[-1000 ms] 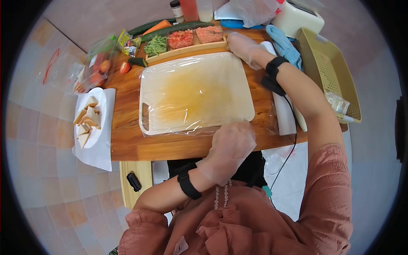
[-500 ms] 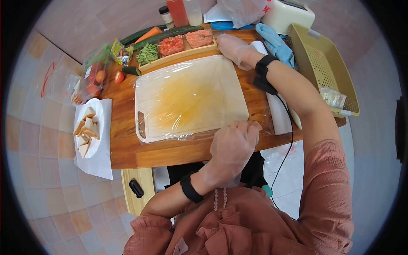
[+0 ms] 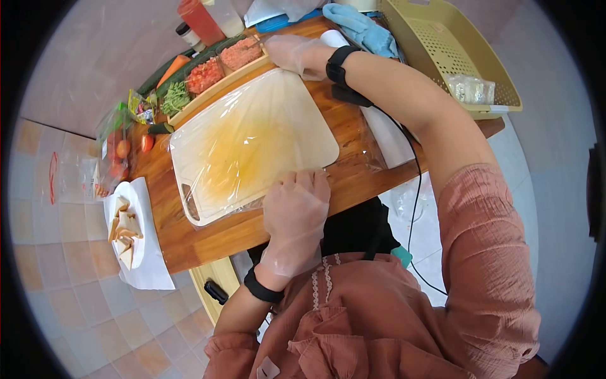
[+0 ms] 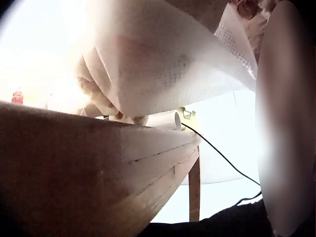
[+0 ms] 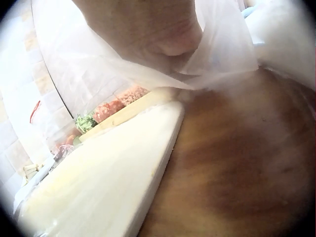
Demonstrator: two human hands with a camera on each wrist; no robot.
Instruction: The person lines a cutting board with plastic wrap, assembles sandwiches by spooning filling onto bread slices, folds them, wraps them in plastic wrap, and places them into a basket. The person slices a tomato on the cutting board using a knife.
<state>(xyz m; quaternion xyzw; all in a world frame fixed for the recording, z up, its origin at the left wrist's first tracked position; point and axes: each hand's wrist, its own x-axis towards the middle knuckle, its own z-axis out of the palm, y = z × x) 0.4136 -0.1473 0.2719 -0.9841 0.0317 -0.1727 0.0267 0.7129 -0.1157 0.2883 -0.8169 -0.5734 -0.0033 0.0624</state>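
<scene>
Clear cling film [image 3: 247,138] lies over a cream cutting board [image 3: 303,114], with a yellow area showing under it. My left hand [image 3: 295,205], in a thin clear glove, has its fingers curled at the board's near edge, pinching the film there. My right hand [image 3: 295,54], gloved too, is at the far right corner of the board, beside the end of a wooden tray [image 3: 222,85]. I cannot tell what its hidden fingertips hold. The right wrist view shows this glove over the board's corner [image 5: 173,111].
The tray holds shredded greens [image 3: 175,98], chopped red pieces [image 3: 205,77] and pink mince [image 3: 241,54]. Sandwich triangles [image 3: 126,225] lie on a plate at the left. Bottles [image 3: 201,22] stand at the back. A white roll [image 3: 389,140] and an olive basket [image 3: 442,57] are at the right.
The head view has turned, so the table and board appear shifted left and tilted. Both hands keep about the same places at the board's right side.
</scene>
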